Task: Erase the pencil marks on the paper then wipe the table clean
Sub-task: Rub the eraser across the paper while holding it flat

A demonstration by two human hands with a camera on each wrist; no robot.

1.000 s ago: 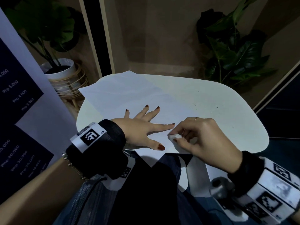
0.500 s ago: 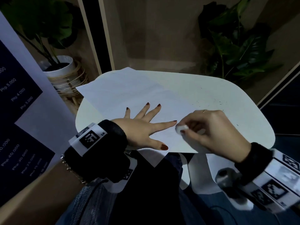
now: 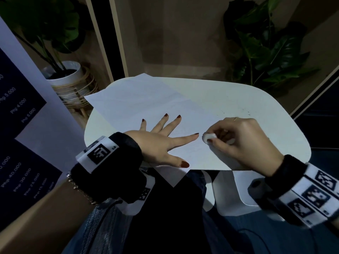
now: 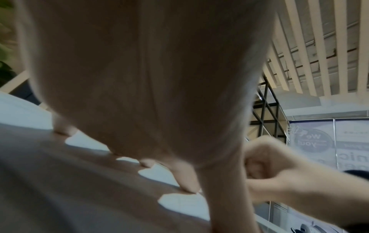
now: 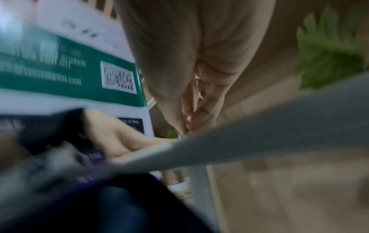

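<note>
Head view, from the left: the left hand (image 3: 157, 143) lies spread flat on the paper (image 3: 146, 107), pinning it to the table (image 3: 238, 99). That sheet's long axis runs diagonally, its far corner overhanging the far-left edge and its near corner the near edge. Just right, the right hand (image 3: 244, 143) pinches a white eraser (image 3: 208, 137). Hard rubbing near the unpinned right edge could crease or tear the sheet.

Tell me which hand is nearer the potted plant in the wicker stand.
Left. The left hand rests flat on the paper's near-left part, below the potted plant; the right hand, pinching the eraser, is farther right.
</note>
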